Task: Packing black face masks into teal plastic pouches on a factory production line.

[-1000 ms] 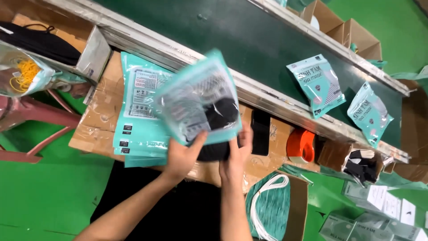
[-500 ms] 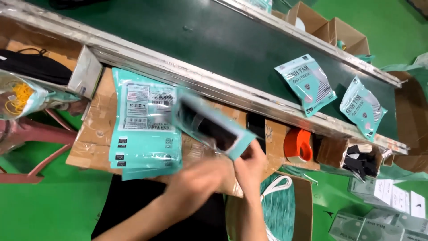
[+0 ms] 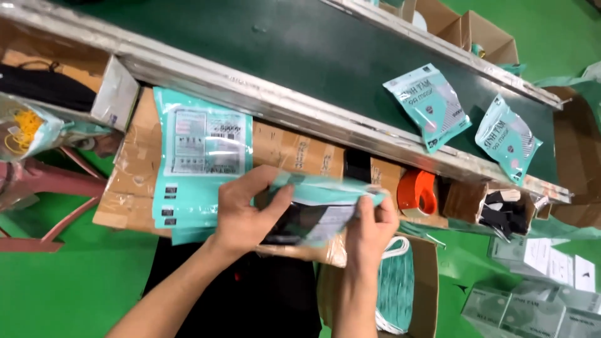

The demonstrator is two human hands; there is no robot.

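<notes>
Both hands grip one teal plastic pouch point(image 3: 319, 209) with something black showing through its clear part: the left hand point(image 3: 247, 213) pinches its left end, thumb on top, and the right hand point(image 3: 370, 226) closes on its right end. A second ago the pouch stood tilted up, its face toward the camera; now it lies nearly flat and low over the cardboard worktop point(image 3: 294, 153), so it has been turned down toward the surface.

At ten o'clock from the hands lies a stack of teal pouches point(image 3: 200, 156), back side up, each with a pale rectangular printed panel. On the dark conveyor belt point(image 3: 300, 56), at one to two o'clock, two more sealed teal pouches point(image 3: 429, 106) point(image 3: 508, 139) lie face up, well apart from the hands. An orange tape roll point(image 3: 418, 193) sits at three o'clock. A carton of teal cord point(image 3: 400, 288) stands at five o'clock, just beside the right wrist.
</notes>
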